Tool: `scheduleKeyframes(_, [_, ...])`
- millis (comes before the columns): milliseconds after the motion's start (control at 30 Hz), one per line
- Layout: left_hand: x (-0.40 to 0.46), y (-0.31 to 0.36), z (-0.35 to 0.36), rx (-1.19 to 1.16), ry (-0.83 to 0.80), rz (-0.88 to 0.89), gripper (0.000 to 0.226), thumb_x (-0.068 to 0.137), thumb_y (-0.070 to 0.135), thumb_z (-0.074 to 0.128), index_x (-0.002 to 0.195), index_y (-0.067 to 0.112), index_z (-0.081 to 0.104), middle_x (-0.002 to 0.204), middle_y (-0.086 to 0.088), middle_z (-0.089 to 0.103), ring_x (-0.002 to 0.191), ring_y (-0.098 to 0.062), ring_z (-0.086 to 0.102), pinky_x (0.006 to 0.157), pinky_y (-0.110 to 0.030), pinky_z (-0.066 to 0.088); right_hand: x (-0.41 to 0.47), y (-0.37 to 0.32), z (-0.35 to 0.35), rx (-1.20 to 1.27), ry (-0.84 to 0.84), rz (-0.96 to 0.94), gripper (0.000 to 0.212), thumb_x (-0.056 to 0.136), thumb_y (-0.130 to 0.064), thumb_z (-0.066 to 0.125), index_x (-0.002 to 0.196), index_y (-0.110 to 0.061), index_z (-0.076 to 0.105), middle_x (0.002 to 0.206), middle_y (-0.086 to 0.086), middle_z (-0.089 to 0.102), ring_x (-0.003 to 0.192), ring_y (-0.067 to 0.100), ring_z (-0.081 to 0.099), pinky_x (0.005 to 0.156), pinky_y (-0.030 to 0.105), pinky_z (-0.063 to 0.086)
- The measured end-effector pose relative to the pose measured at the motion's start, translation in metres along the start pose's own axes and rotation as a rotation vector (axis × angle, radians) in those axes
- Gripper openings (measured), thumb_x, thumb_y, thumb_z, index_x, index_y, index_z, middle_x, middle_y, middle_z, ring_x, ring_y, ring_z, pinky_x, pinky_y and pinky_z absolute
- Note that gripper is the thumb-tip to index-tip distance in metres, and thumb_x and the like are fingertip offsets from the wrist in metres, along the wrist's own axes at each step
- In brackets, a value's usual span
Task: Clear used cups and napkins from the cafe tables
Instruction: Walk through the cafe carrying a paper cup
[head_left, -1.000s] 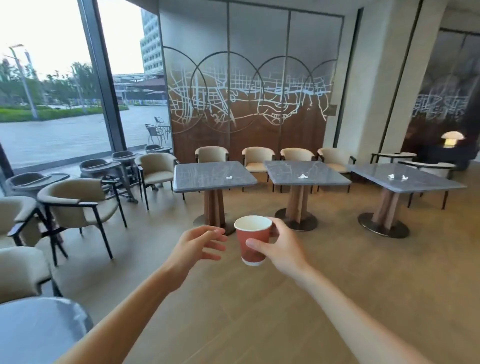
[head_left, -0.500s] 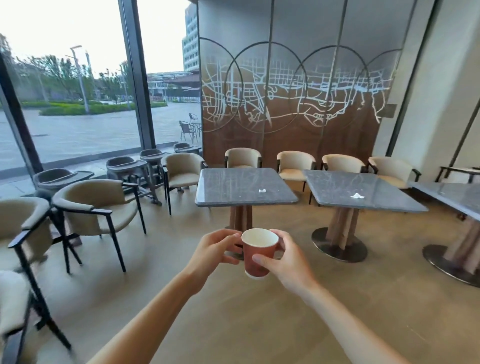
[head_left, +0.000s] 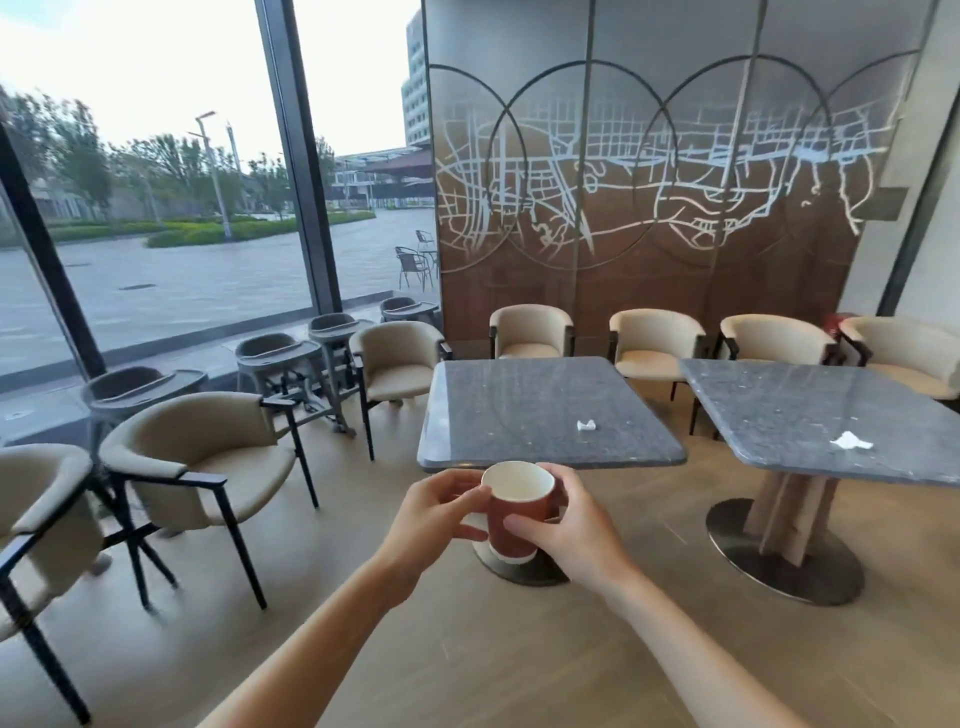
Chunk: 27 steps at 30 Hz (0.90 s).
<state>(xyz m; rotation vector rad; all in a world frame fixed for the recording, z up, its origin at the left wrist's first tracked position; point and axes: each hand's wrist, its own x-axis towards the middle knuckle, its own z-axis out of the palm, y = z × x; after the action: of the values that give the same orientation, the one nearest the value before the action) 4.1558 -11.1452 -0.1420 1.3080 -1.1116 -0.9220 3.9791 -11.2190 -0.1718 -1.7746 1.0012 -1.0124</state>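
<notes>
the red paper cup (head_left: 517, 512) is held upright between both hands just short of the near table (head_left: 524, 410); left hand (head_left: 434, 514) and right hand (head_left: 576, 525) curl round it, so free one to pinch the crumpled napkin (head_left: 586, 425)

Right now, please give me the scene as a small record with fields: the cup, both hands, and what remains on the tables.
cup: red paper cup, white inside, upright, held in the air
left hand: left hand grips the cup's side
right hand: right hand grips the other side
near table: grey stone table with small crumpled white napkin
right table: second grey table with larger white napkin
</notes>
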Motion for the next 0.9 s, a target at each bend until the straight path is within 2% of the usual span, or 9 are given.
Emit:
scheduleKeyframes(67, [0.045, -0.011, -0.019, 0.008, 0.041, -0.002, 0.017, 0.099, 0.012, 0.067, 0.113, 0.007, 0.074, 0.106, -0.012, 0.078, 0.100, -0.024, 0.074, 0.076, -0.035, 0.062, 0.054, 0.013, 0.019, 0.018, -0.053, -0.018, 0.064, 0.073, -0.022, 0.093, 0.123, -0.034, 0.055, 0.113, -0.015, 0.070, 0.103, -0.005, 0.065, 0.082, 0.008, 0.048])
scheduleKeyframes(167, [0.114, -0.018, -0.052, 0.029, 0.128, -0.026, 0.018, 0.098, 0.012, 0.067, 0.114, 0.006, 0.073, 0.107, -0.014, 0.078, 0.099, -0.025, 0.074, 0.075, -0.033, 0.062, 0.139, 0.025, 0.050, 0.035, -0.137, -0.039, 0.066, 0.074, -0.025, 0.092, 0.130, -0.028, 0.057, 0.117, -0.011, 0.069, 0.108, 0.004, 0.065, 0.090, 0.018, 0.052])
scheduleKeyframes(267, [0.178, -0.018, -0.084, 0.040, 0.200, -0.020, 0.018, 0.098, 0.015, 0.067, 0.114, 0.009, 0.074, 0.107, -0.012, 0.078, 0.102, -0.026, 0.074, 0.078, -0.035, 0.062, 0.223, 0.025, 0.078, 0.041, -0.212, -0.078, 0.065, 0.075, -0.027, 0.092, 0.129, -0.029, 0.055, 0.114, -0.015, 0.066, 0.103, -0.003, 0.064, 0.079, 0.006, 0.048])
scheduleKeyframes(367, [0.232, -0.021, -0.114, 0.021, 0.269, -0.029, 0.016, 0.098, 0.013, 0.067, 0.112, 0.010, 0.074, 0.106, -0.012, 0.078, 0.100, -0.024, 0.074, 0.078, -0.036, 0.063, 0.290, 0.027, 0.107, 0.022, -0.262, -0.116, 0.068, 0.077, -0.033, 0.090, 0.132, -0.031, 0.051, 0.114, -0.018, 0.060, 0.108, 0.002, 0.056, 0.079, 0.005, 0.044])
scheduleKeyframes(400, [0.248, -0.025, -0.122, 0.014, 0.286, -0.037, 0.015, 0.098, 0.013, 0.067, 0.111, 0.011, 0.074, 0.106, -0.013, 0.078, 0.097, -0.023, 0.074, 0.077, -0.035, 0.063, 0.308, 0.031, 0.117, 0.017, -0.271, -0.116, 0.068, 0.077, -0.033, 0.090, 0.134, -0.029, 0.051, 0.114, -0.018, 0.058, 0.110, 0.004, 0.055, 0.082, 0.008, 0.046])
scheduleKeyframes(500, [0.301, -0.043, -0.146, -0.008, 0.318, -0.050, 0.014, 0.098, 0.013, 0.068, 0.109, 0.010, 0.075, 0.105, -0.014, 0.078, 0.097, -0.025, 0.074, 0.080, -0.038, 0.063, 0.362, 0.047, 0.146, 0.023, -0.290, -0.094, 0.071, 0.078, -0.032, 0.090, 0.138, -0.025, 0.052, 0.112, -0.020, 0.057, 0.113, 0.010, 0.055, 0.093, 0.031, 0.058])
scheduleKeyframes(600, [0.358, -0.067, -0.178, -0.039, 0.325, -0.070, 0.017, 0.097, 0.012, 0.068, 0.111, 0.006, 0.074, 0.106, -0.017, 0.077, 0.098, -0.027, 0.073, 0.081, -0.040, 0.063, 0.420, 0.065, 0.180, -0.009, -0.287, -0.095, 0.072, 0.078, -0.030, 0.090, 0.139, -0.025, 0.052, 0.117, -0.015, 0.060, 0.107, 0.004, 0.057, 0.087, 0.013, 0.048])
scheduleKeyframes(733, [0.450, -0.094, -0.228, -0.063, 0.283, -0.076, 0.019, 0.097, 0.011, 0.068, 0.113, 0.002, 0.073, 0.107, -0.018, 0.077, 0.096, -0.025, 0.073, 0.078, -0.036, 0.062, 0.501, 0.085, 0.228, 0.008, -0.220, -0.046, 0.080, 0.078, -0.021, 0.090, 0.145, -0.021, 0.047, 0.130, -0.001, 0.063, 0.121, 0.014, 0.057, 0.100, 0.027, 0.047])
scheduleKeyframes(900, [0.572, -0.101, -0.295, -0.067, 0.195, -0.082, 0.020, 0.097, 0.009, 0.068, 0.115, 0.001, 0.072, 0.107, -0.017, 0.077, 0.094, -0.024, 0.074, 0.081, -0.038, 0.062, 0.611, 0.086, 0.281, -0.018, -0.139, -0.010, 0.074, 0.077, -0.021, 0.090, 0.139, -0.026, 0.051, 0.123, -0.004, 0.067, 0.119, 0.015, 0.060, 0.099, 0.029, 0.050])
